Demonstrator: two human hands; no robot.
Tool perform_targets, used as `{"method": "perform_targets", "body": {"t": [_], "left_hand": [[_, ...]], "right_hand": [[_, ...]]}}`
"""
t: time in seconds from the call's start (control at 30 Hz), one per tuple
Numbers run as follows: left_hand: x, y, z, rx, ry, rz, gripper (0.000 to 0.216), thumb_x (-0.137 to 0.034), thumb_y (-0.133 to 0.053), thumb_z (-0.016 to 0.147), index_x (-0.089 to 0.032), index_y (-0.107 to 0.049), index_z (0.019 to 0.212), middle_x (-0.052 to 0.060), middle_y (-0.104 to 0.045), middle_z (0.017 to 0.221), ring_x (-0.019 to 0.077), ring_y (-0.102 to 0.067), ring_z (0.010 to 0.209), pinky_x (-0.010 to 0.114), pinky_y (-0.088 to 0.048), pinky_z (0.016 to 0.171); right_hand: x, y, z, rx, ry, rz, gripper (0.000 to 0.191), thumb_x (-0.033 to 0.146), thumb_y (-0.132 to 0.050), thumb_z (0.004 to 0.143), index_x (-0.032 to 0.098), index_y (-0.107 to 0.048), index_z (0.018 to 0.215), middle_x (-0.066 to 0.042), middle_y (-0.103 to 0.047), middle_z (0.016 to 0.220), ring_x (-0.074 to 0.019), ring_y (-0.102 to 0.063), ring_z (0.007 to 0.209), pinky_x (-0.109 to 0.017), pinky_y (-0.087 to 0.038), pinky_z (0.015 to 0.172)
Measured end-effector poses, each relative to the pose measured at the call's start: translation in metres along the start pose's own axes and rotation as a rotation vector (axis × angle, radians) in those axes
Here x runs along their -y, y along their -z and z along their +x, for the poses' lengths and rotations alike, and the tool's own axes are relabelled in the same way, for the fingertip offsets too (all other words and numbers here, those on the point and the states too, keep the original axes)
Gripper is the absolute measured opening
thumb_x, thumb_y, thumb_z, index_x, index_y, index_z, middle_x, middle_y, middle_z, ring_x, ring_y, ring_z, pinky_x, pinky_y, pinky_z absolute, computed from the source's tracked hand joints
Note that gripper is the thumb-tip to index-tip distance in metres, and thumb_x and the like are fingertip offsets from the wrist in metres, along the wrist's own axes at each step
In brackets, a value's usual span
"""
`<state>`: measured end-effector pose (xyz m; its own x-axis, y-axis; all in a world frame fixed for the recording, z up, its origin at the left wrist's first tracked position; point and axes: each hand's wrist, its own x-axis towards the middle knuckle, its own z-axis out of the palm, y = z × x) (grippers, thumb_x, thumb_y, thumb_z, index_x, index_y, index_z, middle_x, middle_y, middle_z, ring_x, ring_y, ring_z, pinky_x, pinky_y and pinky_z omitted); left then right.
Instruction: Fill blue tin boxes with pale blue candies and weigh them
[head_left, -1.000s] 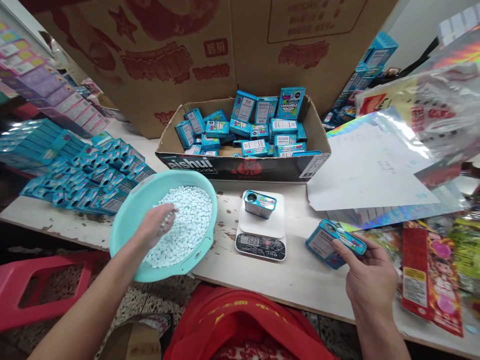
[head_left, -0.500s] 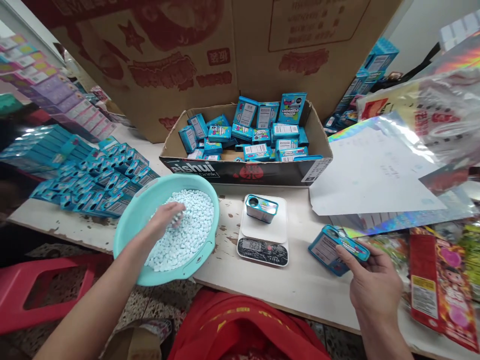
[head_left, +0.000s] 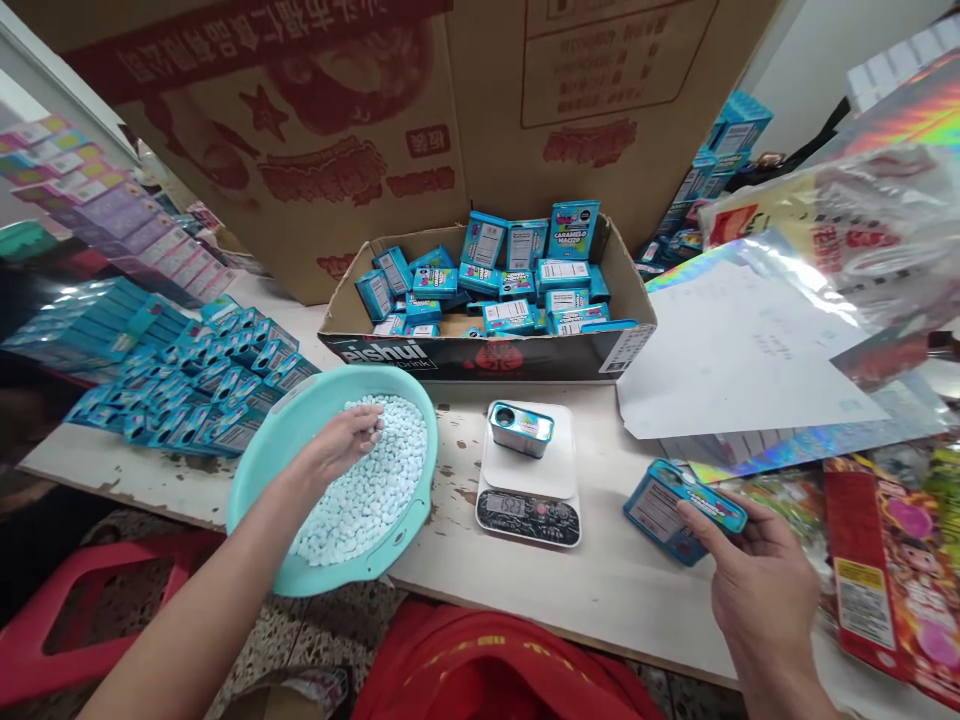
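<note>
My left hand (head_left: 346, 440) rests in a mint-green basin (head_left: 279, 432) full of small pale blue candies (head_left: 375, 490), its fingers curled and pinched on a few of them. An open blue tin (head_left: 520, 428) stands on a small white kitchen scale (head_left: 529, 490) in the middle of the table. My right hand (head_left: 754, 578) grips a blue tin (head_left: 679, 503) by its edge, just above the table at the right.
A shallow cardboard box (head_left: 487, 355) of blue tins sits behind the scale, with a big carton (head_left: 375, 120) behind it. Rows of blue tins (head_left: 202, 385) lie at the left. White paper (head_left: 739, 350) and shiny packets (head_left: 892, 560) cover the right. A pink stool (head_left: 67, 610) stands below left.
My left hand has slid a little further right across the candies, closing on some. My right hand still holds its tin in about the same place. The view has shifted slightly.
</note>
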<state>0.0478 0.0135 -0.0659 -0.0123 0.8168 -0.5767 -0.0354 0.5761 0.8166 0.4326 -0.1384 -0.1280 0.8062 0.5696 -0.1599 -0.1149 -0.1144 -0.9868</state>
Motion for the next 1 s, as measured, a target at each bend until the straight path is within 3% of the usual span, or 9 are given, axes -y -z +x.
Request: {"method": "perform_targets", "body": {"t": [0.13,0.23,0.33,0.4,0.53,0.7,0.8,0.9,1.0], "left_hand": [[-0.016,-0.05,-0.012,0.198,-0.169,0.237,0.015,-0.025,-0.063,0.073,-0.014,-0.058,0.082,-0.003,-0.047,0.058,0.0039,-0.034,0.043,0.016,-0.017,0.038],[-0.026,-0.094,-0.017,0.327,-0.378,0.526,0.017,-0.032,-0.057,0.078,-0.015,-0.06,0.075,-0.002,-0.048,0.06,0.0069,-0.038,0.051,0.019,-0.026,0.045],[-0.027,-0.125,-0.015,0.388,-0.528,0.812,0.019,-0.034,-0.054,0.078,-0.017,-0.062,0.078,0.001,-0.056,0.07,0.011,-0.046,0.061,0.022,-0.032,0.052],[-0.025,-0.135,-0.012,0.368,-0.562,0.928,0.019,-0.035,-0.057,0.076,-0.021,-0.063,0.087,-0.001,-0.056,0.072,0.0122,-0.047,0.062,0.022,-0.031,0.052],[-0.021,-0.133,-0.007,0.312,-0.541,0.852,0.024,-0.035,-0.067,0.068,-0.022,-0.059,0.087,-0.004,-0.047,0.063,0.0101,-0.043,0.056,0.02,-0.027,0.048],[-0.024,-0.11,-0.011,0.319,-0.292,0.307,0.026,-0.041,-0.063,0.072,-0.017,-0.053,0.073,-0.008,-0.031,0.05,0.0044,-0.026,0.041,0.018,-0.015,0.041],[-0.024,-0.091,-0.013,0.233,-0.227,0.145,0.03,-0.042,-0.066,0.069,-0.015,-0.055,0.076,-0.006,-0.038,0.053,0.0042,-0.029,0.04,0.018,-0.01,0.039],[-0.021,-0.083,-0.018,0.25,-0.261,0.284,0.027,-0.04,-0.063,0.073,-0.014,-0.06,0.081,-0.005,-0.039,0.053,0.005,-0.029,0.041,0.019,-0.013,0.04],[-0.014,-0.094,-0.022,0.313,-0.441,0.665,0.022,-0.038,-0.056,0.08,-0.018,-0.063,0.088,-0.003,-0.047,0.056,0.0085,-0.04,0.048,0.02,-0.026,0.047]], "right_hand": [[0.001,0.0,-0.001,0.002,0.005,-0.012,0.059,0.04,-0.086,0.042,0.017,-0.062,0.09,-0.001,-0.064,0.082,-0.0157,-0.058,0.074,-0.039,-0.049,0.081],[0.001,0.0,-0.001,0.005,-0.003,-0.013,0.06,0.038,-0.087,0.039,0.016,-0.062,0.089,-0.002,-0.064,0.082,-0.0161,-0.059,0.074,-0.037,-0.051,0.078],[-0.001,0.002,-0.001,0.016,-0.005,-0.001,0.06,0.037,-0.087,0.039,0.016,-0.061,0.088,-0.002,-0.064,0.083,-0.0158,-0.058,0.074,-0.034,-0.051,0.074],[-0.002,0.004,-0.001,0.02,-0.009,-0.001,0.059,0.038,-0.087,0.041,0.016,-0.06,0.089,-0.003,-0.063,0.084,-0.0156,-0.058,0.074,-0.033,-0.051,0.071],[-0.005,0.005,0.0,0.022,0.005,0.003,0.057,0.039,-0.086,0.043,0.016,-0.06,0.09,-0.004,-0.063,0.085,-0.016,-0.058,0.074,-0.033,-0.051,0.069],[-0.007,0.007,0.001,0.029,0.002,-0.003,0.057,0.038,-0.086,0.044,0.016,-0.061,0.09,-0.002,-0.064,0.084,-0.0149,-0.057,0.073,-0.031,-0.049,0.069],[-0.008,0.009,0.002,0.032,0.026,-0.019,0.056,0.038,-0.086,0.045,0.017,-0.061,0.09,-0.001,-0.063,0.082,-0.0148,-0.057,0.074,-0.032,-0.049,0.071],[-0.01,0.01,0.001,0.028,0.046,-0.031,0.057,0.04,-0.085,0.047,0.017,-0.061,0.093,-0.001,-0.063,0.083,-0.0156,-0.057,0.075,-0.037,-0.049,0.077],[-0.011,0.009,0.0,0.031,0.054,-0.036,0.057,0.039,-0.085,0.047,0.017,-0.06,0.093,-0.001,-0.063,0.084,-0.0158,-0.057,0.074,-0.04,-0.049,0.081]]}}
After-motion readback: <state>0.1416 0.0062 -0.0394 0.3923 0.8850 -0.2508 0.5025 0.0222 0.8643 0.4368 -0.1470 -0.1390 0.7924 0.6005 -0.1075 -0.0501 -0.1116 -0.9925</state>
